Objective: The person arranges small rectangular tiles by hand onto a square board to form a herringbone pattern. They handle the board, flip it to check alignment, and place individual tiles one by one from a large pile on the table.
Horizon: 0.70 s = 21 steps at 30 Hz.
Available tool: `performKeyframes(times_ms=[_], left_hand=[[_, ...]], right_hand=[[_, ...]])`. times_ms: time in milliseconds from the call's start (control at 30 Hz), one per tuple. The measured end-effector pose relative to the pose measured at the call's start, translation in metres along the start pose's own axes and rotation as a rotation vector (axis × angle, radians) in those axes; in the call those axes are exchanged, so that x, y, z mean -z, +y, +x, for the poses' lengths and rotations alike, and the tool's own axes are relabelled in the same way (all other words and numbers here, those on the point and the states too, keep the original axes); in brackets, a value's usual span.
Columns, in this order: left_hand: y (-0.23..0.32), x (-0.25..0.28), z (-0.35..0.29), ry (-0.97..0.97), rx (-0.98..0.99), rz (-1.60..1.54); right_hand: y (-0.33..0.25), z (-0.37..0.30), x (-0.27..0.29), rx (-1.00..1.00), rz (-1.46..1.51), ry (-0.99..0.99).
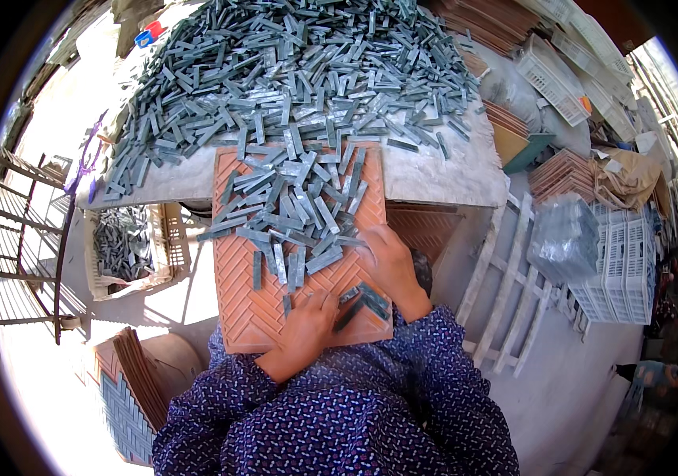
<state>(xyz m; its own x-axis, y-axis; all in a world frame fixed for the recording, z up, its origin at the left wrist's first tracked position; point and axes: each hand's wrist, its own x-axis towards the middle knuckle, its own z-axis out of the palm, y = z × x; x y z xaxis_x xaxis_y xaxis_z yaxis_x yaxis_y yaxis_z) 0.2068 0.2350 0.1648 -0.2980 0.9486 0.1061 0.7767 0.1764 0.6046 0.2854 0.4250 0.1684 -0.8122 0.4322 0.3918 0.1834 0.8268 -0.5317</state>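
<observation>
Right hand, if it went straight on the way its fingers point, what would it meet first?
The right hand would probably meet the loose grey strips heaped on the orange board; it looks close beside their edge, though contact is hard to tell.

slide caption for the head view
Left hand and right hand over an orange herringbone-patterned tray partly heaped with grey strips.

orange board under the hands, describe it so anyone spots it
Start at the table heaped with grey-green strips. From its near edge, the orange board reaches toward the patterned sleeves. Unlike the stacked boards at right, it lies under the left hand and right hand, loose strips piled on its herringbone.
</observation>
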Motion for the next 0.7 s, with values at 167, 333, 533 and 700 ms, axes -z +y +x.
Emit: performKeyframes(times_ms=[167,333,533,700], left_hand=[[0.006,-0.003,0.001,-0.016,0.046,-0.008],[0.009,-0.005,0.003,-0.017,0.015,-0.026],[0.008,-0.008,0.009,-0.023,-0.017,-0.070],[-0.005,-0.010,0.014,-0.104,-0.030,-0.127]], right_hand=[[-0.008,-0.024,0.017,-0.153,0.084,0.003],[-0.018,-0.055,0.037,-0.320,0.139,-0.080],[-0.022,-0.071,0.039,-0.334,0.142,-0.063],[-0.025,-0.073,0.031,-0.346,0.154,-0.044]])
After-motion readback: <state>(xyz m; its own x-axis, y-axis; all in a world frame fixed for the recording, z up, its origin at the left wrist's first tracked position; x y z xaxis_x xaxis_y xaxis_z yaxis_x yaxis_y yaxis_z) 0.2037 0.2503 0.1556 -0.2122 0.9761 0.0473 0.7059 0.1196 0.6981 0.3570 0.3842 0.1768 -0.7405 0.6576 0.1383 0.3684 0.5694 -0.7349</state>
